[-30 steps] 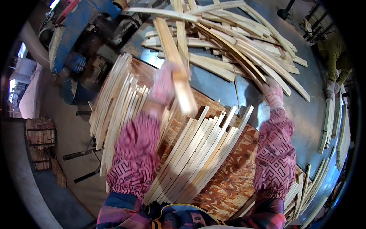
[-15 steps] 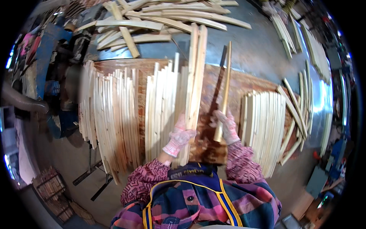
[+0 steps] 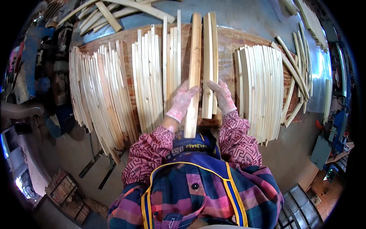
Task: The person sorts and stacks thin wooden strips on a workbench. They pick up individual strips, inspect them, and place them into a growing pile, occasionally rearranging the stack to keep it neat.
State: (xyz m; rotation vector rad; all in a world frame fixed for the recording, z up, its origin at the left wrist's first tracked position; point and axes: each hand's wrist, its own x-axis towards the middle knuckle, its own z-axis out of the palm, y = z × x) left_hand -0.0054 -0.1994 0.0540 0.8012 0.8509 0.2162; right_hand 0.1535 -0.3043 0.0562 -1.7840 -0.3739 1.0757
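Observation:
My gloved left hand (image 3: 182, 100) is closed round a long pale wooden strip (image 3: 194, 57), which points away from me with its near end over my apron. My right hand (image 3: 222, 95), gloved too, is closed on a pair of wooden strips (image 3: 208, 65) lying side by side, its thumb across the nearer one. A narrow gap separates the two holds. Left of my left hand lies a row of wooden strips (image 3: 148, 80) on a brown board (image 3: 225, 38). A tight row of strips (image 3: 263, 87) rests to the right of my right hand.
Farther left is another wide row of strips (image 3: 99, 87), some overhanging the board's near edge. Loose crossed strips (image 3: 292, 72) lie at the right. A jumbled pile (image 3: 110, 15) sits at the far left, near dark machinery (image 3: 61, 80) with a grey hose (image 3: 23, 109).
One of the two strips in my left hand is now in my right hand beside the strip it held. My hands have come closer together. The view has shifted, with the board appearing higher.

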